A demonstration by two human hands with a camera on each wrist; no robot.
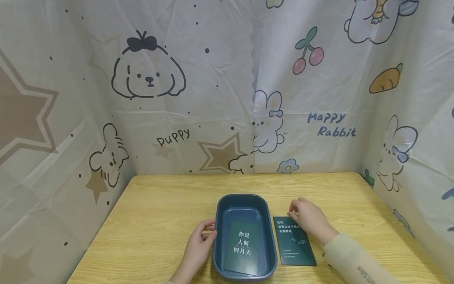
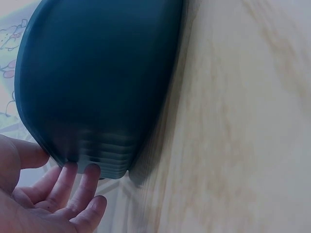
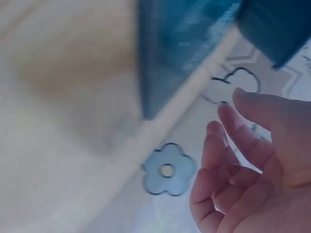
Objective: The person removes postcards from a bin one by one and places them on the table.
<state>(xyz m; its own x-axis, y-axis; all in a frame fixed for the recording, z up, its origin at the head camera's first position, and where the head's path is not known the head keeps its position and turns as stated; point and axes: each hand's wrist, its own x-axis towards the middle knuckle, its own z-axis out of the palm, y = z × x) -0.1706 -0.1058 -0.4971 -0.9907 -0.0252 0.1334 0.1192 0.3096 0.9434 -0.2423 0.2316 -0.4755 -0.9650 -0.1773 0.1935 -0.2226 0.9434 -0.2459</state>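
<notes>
A deep blue rectangular tray (image 1: 245, 213) stands on the table with a green booklet (image 1: 241, 260) lying in it, white Chinese characters on its cover. Beside the tray's left wall is my left hand (image 1: 199, 241); in the left wrist view its slightly bent fingertips touch the tray's outer wall (image 2: 97, 73) and the thumb is at the rim. A second dark green booklet (image 1: 292, 246) lies flat right of the tray. Over its upper right corner hovers my right hand (image 1: 311, 221), fingers loosely curled and holding nothing. That hand partly covers the printed text.
A light wood-grain table (image 1: 166, 221) carries everything. Behind and on both sides hangs a pale curtain (image 1: 213, 71) printed with puppies, rabbits, stars and cherries; it meets the table's back edge.
</notes>
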